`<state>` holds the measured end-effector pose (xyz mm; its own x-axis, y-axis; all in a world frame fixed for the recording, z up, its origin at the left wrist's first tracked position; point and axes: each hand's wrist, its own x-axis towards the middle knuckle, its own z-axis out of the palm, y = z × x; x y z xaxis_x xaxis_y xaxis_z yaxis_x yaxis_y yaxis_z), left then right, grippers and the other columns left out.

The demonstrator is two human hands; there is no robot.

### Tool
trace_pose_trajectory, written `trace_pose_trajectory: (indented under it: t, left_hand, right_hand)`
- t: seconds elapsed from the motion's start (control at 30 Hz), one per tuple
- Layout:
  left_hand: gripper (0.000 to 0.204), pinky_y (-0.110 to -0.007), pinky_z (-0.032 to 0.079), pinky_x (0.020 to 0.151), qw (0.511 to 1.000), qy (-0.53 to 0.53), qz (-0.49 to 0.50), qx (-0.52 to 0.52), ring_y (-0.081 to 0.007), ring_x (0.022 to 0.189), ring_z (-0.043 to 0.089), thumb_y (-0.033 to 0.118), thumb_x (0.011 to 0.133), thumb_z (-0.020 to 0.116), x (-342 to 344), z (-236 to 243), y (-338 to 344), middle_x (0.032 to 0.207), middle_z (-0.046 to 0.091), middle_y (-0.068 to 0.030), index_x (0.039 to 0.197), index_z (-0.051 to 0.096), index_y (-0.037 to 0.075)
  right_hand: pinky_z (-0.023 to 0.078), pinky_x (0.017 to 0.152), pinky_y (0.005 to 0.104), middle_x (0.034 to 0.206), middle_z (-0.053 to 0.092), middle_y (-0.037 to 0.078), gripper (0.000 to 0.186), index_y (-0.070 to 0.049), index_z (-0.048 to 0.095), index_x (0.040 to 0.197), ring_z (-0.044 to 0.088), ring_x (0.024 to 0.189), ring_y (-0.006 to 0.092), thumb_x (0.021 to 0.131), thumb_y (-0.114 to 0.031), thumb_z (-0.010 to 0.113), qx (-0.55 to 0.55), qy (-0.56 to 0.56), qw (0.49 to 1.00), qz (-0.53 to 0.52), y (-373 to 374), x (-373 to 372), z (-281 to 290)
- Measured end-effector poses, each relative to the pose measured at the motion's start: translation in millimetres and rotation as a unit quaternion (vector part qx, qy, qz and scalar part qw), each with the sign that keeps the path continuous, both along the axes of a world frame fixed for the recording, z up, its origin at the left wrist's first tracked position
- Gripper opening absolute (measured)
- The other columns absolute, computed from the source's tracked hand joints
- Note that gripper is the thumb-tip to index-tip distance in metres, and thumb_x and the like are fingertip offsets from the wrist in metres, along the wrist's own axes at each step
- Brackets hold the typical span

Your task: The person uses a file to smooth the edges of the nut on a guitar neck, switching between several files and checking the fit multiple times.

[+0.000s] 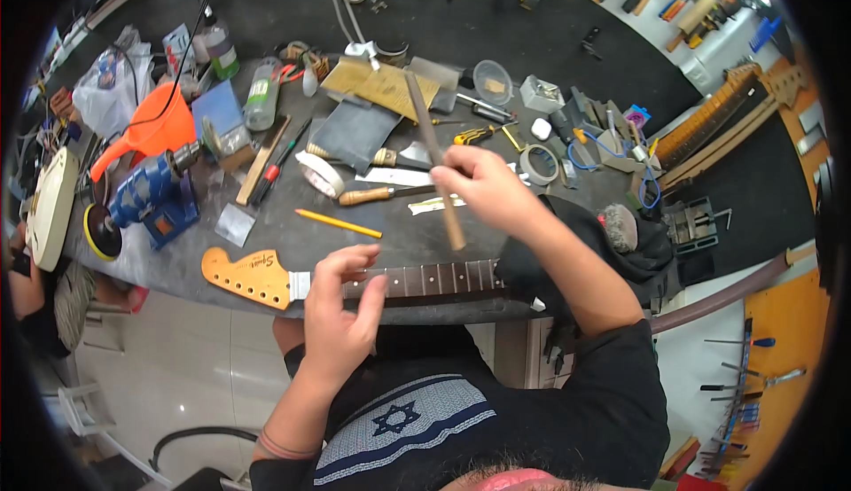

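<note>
A guitar neck (434, 279) lies along the near edge of the bench, its pale wood headstock to the left and its dark fretted fingerboard to the right. My left hand (342, 318) is over the fingerboard close to the nut, fingers curved and thumb apart, with nothing in it. Whether it touches the neck I cannot tell. My right hand (486, 191) grips a long narrow file (424, 123) around its middle. The file is tilted above the bench, its grey end pointing away and its brown end just beyond the fingerboard. Black cloth (554, 256) covers the neck's right end.
A yellow pencil (339, 223), a wooden-handled tool (366, 196) and tape rolls (538, 165) lie beyond the neck. At the left stand a blue bench grinder (151, 191) and an orange funnel-like container (152, 123). A metal vise (691, 223) is at the right.
</note>
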<state>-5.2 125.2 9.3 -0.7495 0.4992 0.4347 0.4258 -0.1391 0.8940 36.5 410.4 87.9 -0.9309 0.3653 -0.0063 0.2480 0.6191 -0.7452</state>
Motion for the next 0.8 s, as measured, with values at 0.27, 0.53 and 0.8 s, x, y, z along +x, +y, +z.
trace_pose_trajectory:
  t: [0.27,0.53,0.8]
  left_hand:
    - [0.029,-0.038,0.059,0.088,0.977,0.137,0.139,-0.090,-0.0295,0.104,0.073,-0.007,0.098,0.076,-53.1,15.3,-46.9,0.121,0.074,-0.0148,0.124,0.069,0.001]
    - [0.013,-0.048,0.060,0.091,0.922,0.179,0.174,-0.296,-0.0389,0.102,0.075,0.006,0.103,0.068,-187.4,21.4,-53.6,0.110,0.076,-0.0172,0.116,0.068,0.001]
    - [0.017,-0.057,0.058,0.096,0.863,0.248,0.141,-0.417,-0.0446,0.113,0.075,0.010,0.104,0.063,-234.3,16.5,-9.5,0.114,0.079,-0.0217,0.118,0.071,0.004]
  right_hand:
    - [0.061,0.091,0.0479,0.104,0.083,0.021,0.034,0.000,0.081,0.117,0.080,0.099,0.0350,0.104,-0.031,0.073,0.224,-0.157,0.954,-0.124,151.0,-11.2,-21.6]
    - [0.060,0.099,0.0536,0.116,0.084,0.023,0.032,-0.003,0.083,0.120,0.079,0.114,0.0415,0.106,-0.031,0.073,0.309,-0.176,0.930,-0.098,194.2,-43.6,-56.3]
    - [0.059,0.096,0.0526,0.110,0.082,0.024,0.033,-0.001,0.082,0.114,0.079,0.108,0.0428,0.106,-0.032,0.075,0.261,-0.129,0.951,-0.102,223.7,-30.3,-74.8]
